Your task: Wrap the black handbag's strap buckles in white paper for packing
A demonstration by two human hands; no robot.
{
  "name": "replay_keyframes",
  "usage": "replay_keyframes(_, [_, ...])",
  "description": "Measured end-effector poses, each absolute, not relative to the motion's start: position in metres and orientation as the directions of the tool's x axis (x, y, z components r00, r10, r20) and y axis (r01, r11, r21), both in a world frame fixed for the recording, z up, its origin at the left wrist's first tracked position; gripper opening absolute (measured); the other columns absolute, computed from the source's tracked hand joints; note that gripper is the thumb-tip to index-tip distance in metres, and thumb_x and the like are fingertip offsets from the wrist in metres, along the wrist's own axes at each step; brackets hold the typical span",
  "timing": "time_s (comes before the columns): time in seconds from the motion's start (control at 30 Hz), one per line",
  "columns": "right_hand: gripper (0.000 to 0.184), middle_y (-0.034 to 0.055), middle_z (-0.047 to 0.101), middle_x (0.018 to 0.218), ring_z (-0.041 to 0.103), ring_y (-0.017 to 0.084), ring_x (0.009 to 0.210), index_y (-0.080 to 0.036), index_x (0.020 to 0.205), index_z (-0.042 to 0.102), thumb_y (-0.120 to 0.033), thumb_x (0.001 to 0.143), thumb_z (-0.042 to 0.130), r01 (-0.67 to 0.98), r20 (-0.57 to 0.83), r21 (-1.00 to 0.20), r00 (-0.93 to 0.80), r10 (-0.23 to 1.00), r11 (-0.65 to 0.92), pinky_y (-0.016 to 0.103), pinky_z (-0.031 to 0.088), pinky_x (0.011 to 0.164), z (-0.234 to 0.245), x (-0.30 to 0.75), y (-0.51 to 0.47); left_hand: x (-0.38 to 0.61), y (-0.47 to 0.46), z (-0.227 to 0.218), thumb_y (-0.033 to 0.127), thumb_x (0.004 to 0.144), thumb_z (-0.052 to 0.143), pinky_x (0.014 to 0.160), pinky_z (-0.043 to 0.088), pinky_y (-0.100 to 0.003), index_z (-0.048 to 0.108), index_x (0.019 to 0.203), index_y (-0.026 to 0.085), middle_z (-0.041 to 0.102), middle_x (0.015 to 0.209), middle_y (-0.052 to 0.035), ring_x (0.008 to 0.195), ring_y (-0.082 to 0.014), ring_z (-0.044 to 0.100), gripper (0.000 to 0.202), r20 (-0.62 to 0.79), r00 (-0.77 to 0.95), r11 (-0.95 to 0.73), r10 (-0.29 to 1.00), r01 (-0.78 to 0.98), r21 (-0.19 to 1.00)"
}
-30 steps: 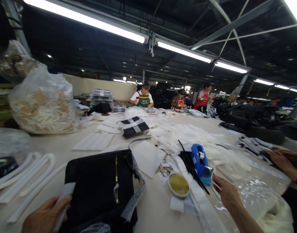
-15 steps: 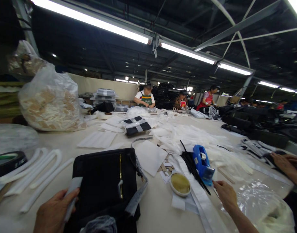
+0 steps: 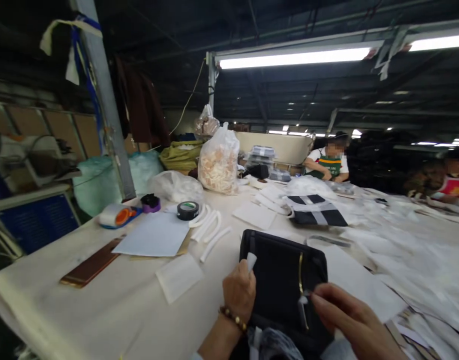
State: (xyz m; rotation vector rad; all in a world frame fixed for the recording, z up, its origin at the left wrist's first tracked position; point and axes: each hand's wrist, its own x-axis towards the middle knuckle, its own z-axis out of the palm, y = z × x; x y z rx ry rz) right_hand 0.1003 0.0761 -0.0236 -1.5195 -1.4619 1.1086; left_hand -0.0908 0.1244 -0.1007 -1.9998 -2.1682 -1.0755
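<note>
Our left hand (image 3: 240, 289) grips white wrap (image 3: 251, 260). We can't read the green apron (image 3: 332, 165), or tell if our right hand (image 3: 347, 312) pinches the zip (image 3: 300, 272).

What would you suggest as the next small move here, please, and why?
I would probably press the pale tab lightly against the black bag with the right grip, since its fingertips are right beside that tab, next to the gold zipper, while the left grip holds a pale strip at the bag's left side, which should help steady it.
</note>
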Motion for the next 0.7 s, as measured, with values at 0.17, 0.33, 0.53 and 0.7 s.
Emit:
replay_keyframes(0.17, [0.03, -0.0053, 0.043, 0.049, 0.036, 0.009, 0.048, -0.018, 0.057, 0.05, -0.044, 0.064, 0.063, 0.182, -0.066, -0.983, -0.145, 0.987, -0.039, 0.023, 0.028, 0.047, -0.016, 0.018, 0.125, -0.091, 0.127, -0.107, 0.005, 0.077, 0.044, 0.047, 0.04, -0.024, 0.052, 0.074, 0.016, 0.057, 0.062, -0.0014, 0.055, -0.0164, 0.057, 0.014, 0.575, -0.085, -0.131, 0.814, 0.937, 0.324])
replay_keyframes(0.33, [0.03, -0.0061, 0.043, 0.047, 0.036, 0.007, 0.045, -0.017, 0.056, 0.049, -0.041, 0.059, 0.066, 0.199, -0.157, -0.972, -0.135, 0.978, -0.128, 0.021, 0.026, 0.044, -0.031, -0.001, 0.156, -0.088, 0.13, -0.11, 0.001, 0.072, 0.046, 0.046, 0.042, -0.027, 0.049, 0.075, 0.016, 0.054, 0.06, -0.0005, 0.051, -0.0176, 0.054, 0.015, 0.669, -0.043, -0.145, 0.742, 0.964, 0.223])
replay_keyframes(0.53, [0.027, -0.0057, 0.043, 0.042, 0.037, 0.007, 0.041, -0.015, 0.052, 0.05, -0.033, 0.053, 0.071, 0.18, -0.256, -0.955, -0.094, 0.962, -0.236, 0.021, 0.023, 0.041, -0.031, -0.003, 0.164, -0.086, 0.129, -0.109, 0.001, 0.069, 0.048, 0.044, 0.041, -0.027, 0.045, 0.077, 0.016, 0.052, 0.061, -0.0004, 0.05, -0.0173, 0.052, 0.017, 0.698, -0.011, -0.145, 0.716, 0.975, 0.165])
replay_keyframes(0.7, [0.031, -0.0043, 0.046, 0.053, 0.039, 0.006, 0.047, -0.016, 0.059, 0.049, -0.035, 0.055, 0.073, -0.025, -0.298, -0.949, -0.238, 0.924, -0.313, 0.019, 0.029, 0.044, -0.009, 0.009, 0.169, -0.087, 0.13, -0.111, 0.001, 0.069, 0.048, 0.045, 0.041, -0.027, 0.044, 0.077, 0.016, 0.052, 0.061, -0.0004, 0.051, -0.017, 0.052, 0.018, 0.682, -0.013, -0.139, 0.731, 0.976, 0.167])
